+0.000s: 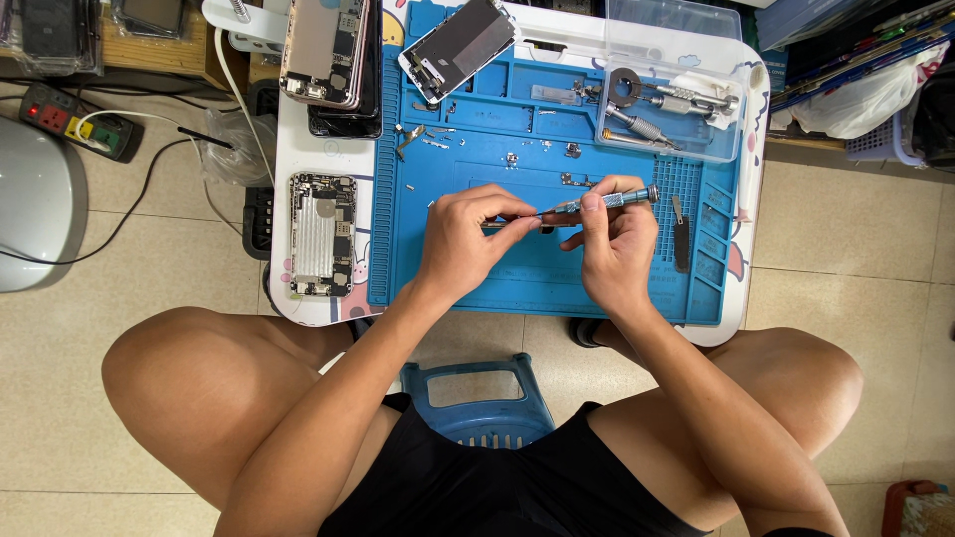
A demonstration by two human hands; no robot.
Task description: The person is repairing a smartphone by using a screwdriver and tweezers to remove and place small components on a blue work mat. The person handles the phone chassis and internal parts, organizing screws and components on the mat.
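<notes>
My right hand grips a slim metal screwdriver that lies almost level over the blue repair mat. My left hand pinches the screwdriver's tip end between thumb and fingers; whatever small part sits at the tip is hidden. Both hands hover over the middle of the mat. An opened phone body with bare internals lies left of the mat on the white table. A detached phone screen rests at the mat's far edge.
A clear plastic box with several screwdriver tools stands at the mat's far right. More phone bodies are stacked far left. Small screws and brackets dot the mat. A power strip lies on the floor; a blue stool is between my knees.
</notes>
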